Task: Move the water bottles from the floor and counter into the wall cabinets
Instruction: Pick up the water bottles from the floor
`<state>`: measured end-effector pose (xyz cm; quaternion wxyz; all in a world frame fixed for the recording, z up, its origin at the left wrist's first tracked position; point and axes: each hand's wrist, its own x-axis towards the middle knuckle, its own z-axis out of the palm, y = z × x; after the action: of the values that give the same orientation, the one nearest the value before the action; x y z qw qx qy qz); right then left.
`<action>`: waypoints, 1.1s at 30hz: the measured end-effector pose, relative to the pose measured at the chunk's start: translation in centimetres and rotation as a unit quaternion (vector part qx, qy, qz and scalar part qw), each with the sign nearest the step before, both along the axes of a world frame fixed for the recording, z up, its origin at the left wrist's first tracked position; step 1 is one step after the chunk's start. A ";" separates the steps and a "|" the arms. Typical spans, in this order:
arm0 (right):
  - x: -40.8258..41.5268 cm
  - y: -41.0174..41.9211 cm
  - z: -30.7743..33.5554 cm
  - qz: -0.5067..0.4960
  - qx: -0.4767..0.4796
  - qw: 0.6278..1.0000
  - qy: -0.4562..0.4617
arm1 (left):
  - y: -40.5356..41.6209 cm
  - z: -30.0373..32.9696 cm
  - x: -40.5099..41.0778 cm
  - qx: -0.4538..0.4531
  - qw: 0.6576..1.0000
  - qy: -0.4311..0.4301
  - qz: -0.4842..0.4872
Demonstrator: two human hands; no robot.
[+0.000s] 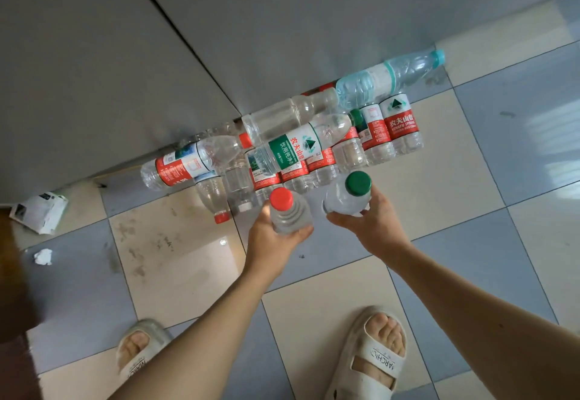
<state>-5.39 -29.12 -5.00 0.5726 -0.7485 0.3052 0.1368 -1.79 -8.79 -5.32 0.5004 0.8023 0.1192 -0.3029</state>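
I look straight down at the floor. My left hand (276,239) grips a clear bottle with a red cap (287,211), held upright so the cap faces me. My right hand (373,224) grips a clear bottle with a green cap (350,194) the same way. Just beyond both hands, several water bottles (314,148) with red and green labels stand and lie in a pile against the base of grey cabinet doors (125,70). A larger bottle with a light-blue cap (392,78) lies across the top right of the pile.
The floor is blue and cream tiles (175,261). A crumpled white carton (40,211) and a paper wad (43,256) lie at the left. My feet in white slippers (370,355) stand below the hands. A brown edge (12,274) juts in at the far left.
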 end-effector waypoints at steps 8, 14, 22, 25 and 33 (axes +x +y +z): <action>-0.2 0.8 14.7 0.003 0.053 0.999 -0.005 | 1.8 14.6 1.6 -0.040 0.998 0.025 0.029; 1.3 0.8 31.3 0.035 0.041 0.998 -0.042 | 3.6 29.3 3.0 -0.061 0.998 -0.011 0.015; 3.1 3.9 56.8 0.077 -0.021 0.991 -0.106 | 6.1 55.3 6.0 -0.086 0.990 -0.113 -0.015; 4.0 5.7 65.2 0.082 -0.027 0.986 -0.143 | 8.4 64.0 6.7 -0.109 0.981 -0.161 -0.007; 7.0 13.3 81.8 0.095 -0.017 0.964 -0.249 | 16.6 82.0 9.2 -0.148 0.947 -0.283 -0.007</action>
<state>1.61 -15.84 76.80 0.6019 -0.7943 0.0826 -0.0058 7.38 7.83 76.64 0.6246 0.7726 -0.0797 -0.0811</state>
